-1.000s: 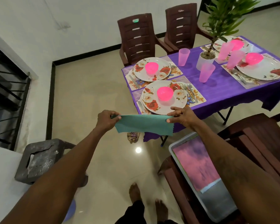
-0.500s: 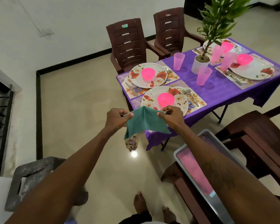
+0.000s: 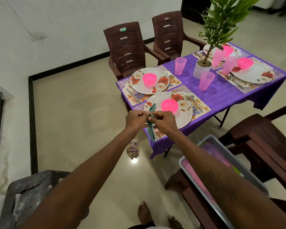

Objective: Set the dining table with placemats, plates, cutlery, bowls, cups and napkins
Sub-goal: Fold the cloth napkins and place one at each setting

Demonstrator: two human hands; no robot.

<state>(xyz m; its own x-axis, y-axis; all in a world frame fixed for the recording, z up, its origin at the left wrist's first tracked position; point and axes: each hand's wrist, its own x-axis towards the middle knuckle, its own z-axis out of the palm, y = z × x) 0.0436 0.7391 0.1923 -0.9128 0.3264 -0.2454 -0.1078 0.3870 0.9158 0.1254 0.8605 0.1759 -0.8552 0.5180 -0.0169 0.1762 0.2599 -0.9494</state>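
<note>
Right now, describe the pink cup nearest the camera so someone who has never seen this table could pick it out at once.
Start at the table with the purple cloth and find the white plant pot near its middle. The pink cup stands on bare cloth directly in front of that pot. Unlike the other three pink cups, it is on the pot's near side.

One wide-angle view from the person's head faces forward and steeply down. The left forearm [image 3: 89, 162] and right forearm [image 3: 205, 164] run in from the bottom edge, large and near the lens, and meet about mid-frame. Bare feet [image 3: 144, 212] show at the bottom edge, almost straight below. The desk [image 3: 221, 98] lies just past that meeting point, towards the upper right, seen from above its near corner. Two chairs [image 3: 127, 50] and the wall [image 3: 64, 22] stand farther off.
</note>
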